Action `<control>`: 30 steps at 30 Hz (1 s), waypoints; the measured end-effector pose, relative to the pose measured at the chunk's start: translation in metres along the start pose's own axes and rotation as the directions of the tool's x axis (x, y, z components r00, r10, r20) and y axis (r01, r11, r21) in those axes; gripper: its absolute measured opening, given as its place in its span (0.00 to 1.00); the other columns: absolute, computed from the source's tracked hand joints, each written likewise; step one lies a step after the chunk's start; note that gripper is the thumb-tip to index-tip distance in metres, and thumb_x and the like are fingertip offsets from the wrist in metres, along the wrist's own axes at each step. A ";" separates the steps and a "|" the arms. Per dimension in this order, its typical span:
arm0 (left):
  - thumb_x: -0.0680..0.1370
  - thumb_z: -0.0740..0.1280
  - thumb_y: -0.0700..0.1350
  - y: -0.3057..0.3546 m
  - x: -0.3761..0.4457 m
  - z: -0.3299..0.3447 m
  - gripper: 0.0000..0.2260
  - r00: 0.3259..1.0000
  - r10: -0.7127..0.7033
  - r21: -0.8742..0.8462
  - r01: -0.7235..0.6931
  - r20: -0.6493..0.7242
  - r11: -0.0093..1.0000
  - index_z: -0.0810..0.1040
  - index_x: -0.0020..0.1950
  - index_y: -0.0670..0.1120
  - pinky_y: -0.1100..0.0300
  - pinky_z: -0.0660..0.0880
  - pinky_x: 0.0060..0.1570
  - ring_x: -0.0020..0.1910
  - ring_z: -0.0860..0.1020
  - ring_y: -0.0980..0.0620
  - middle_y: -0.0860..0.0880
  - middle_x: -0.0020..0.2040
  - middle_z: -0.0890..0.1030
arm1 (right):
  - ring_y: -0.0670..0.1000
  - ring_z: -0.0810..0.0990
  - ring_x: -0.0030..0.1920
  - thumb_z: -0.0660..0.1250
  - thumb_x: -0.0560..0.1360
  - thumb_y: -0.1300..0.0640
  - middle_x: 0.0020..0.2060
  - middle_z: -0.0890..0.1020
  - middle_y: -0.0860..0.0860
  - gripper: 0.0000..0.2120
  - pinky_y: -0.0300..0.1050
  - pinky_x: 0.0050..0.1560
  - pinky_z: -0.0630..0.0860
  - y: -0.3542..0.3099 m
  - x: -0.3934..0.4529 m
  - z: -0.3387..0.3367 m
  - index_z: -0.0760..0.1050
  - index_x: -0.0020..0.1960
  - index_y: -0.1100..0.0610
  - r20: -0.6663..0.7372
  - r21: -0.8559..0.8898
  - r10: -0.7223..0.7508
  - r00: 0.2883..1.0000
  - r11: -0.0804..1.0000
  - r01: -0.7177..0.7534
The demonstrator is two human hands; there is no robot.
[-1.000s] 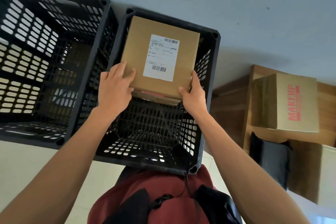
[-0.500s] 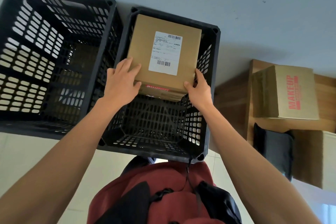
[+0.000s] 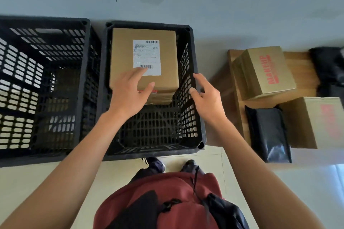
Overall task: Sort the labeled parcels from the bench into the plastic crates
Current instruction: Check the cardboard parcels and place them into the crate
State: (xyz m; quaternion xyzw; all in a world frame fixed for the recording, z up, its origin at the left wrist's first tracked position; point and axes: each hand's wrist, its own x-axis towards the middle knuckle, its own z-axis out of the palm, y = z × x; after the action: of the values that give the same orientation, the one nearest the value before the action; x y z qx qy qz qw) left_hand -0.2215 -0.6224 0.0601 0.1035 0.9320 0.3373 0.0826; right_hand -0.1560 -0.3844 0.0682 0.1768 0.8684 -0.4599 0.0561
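Note:
A brown cardboard parcel (image 3: 128, 55) with a white shipping label lies in the far half of the right black plastic crate (image 3: 193, 122), on top of another parcel. My left hand (image 3: 130, 91) hovers over the parcel's near edge with fingers spread, holding nothing. My right hand (image 3: 204, 96) is above the crate's right wall, fingers loosely apart and empty. The left black crate (image 3: 81, 83) stands beside it with brown boxes dimly visible at its bottom.
On the wooden bench (image 3: 236, 117) to the right lie a box printed MAKEUP (image 3: 264, 72), a black poly bag (image 3: 268, 132), another cardboard box (image 3: 312, 122) and a dark bag (image 3: 327, 69) at the far right. A grey wall runs behind everything.
Both hands have let go of the labeled parcel, which now rests in the right crate. The hands have lifted back toward me, the right one moving rightward over the crate wall.

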 end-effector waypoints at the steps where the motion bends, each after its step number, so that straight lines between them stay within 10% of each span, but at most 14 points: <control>1: 0.84 0.65 0.55 0.010 -0.001 0.001 0.25 1.000 0.014 -0.031 -0.013 0.009 0.999 0.69 0.80 0.49 0.46 0.59 0.79 0.79 0.65 0.47 0.48 0.79 0.70 | 0.52 0.71 0.76 0.64 0.85 0.55 0.78 0.69 0.45 0.23 0.57 0.75 0.71 0.001 -0.005 -0.007 0.68 0.78 0.47 -0.020 -0.012 -0.011 1.000 1.000 0.011; 9: 0.84 0.65 0.55 0.108 -0.026 0.027 0.26 0.989 0.138 -0.184 -0.126 0.052 0.975 0.65 0.81 0.52 0.55 0.60 0.77 0.78 0.66 0.54 0.54 0.78 0.71 | 0.47 0.63 0.80 0.65 0.84 0.54 0.80 0.66 0.46 0.23 0.43 0.77 0.62 0.029 -0.071 -0.083 0.69 0.78 0.50 -0.203 -0.061 -0.072 0.976 0.996 0.061; 14: 0.84 0.65 0.53 0.171 -0.061 0.062 0.25 0.961 0.254 -0.211 -0.227 0.111 0.951 0.66 0.81 0.52 0.46 0.66 0.76 0.77 0.68 0.55 0.54 0.77 0.72 | 0.49 0.74 0.73 0.66 0.84 0.52 0.80 0.67 0.44 0.22 0.51 0.73 0.73 0.064 -0.129 -0.136 0.70 0.77 0.45 -0.341 -0.007 -0.033 0.939 0.999 0.033; 30: 0.84 0.67 0.49 0.343 -0.170 0.178 0.24 0.815 0.515 -0.293 -0.441 0.263 0.848 0.69 0.80 0.51 0.48 0.73 0.71 0.73 0.71 0.57 0.55 0.74 0.75 | 0.48 0.63 0.80 0.66 0.84 0.55 0.79 0.68 0.49 0.23 0.50 0.80 0.62 0.184 -0.307 -0.279 0.70 0.78 0.51 -0.605 0.006 0.104 0.790 0.992 -0.126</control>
State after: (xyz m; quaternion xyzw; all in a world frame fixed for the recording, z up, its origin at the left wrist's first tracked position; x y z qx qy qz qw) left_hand 0.0290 -0.2983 0.1607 0.3813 0.8049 0.4250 0.1613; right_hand 0.2143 -0.1400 0.1646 0.3657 0.8363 -0.3602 -0.1926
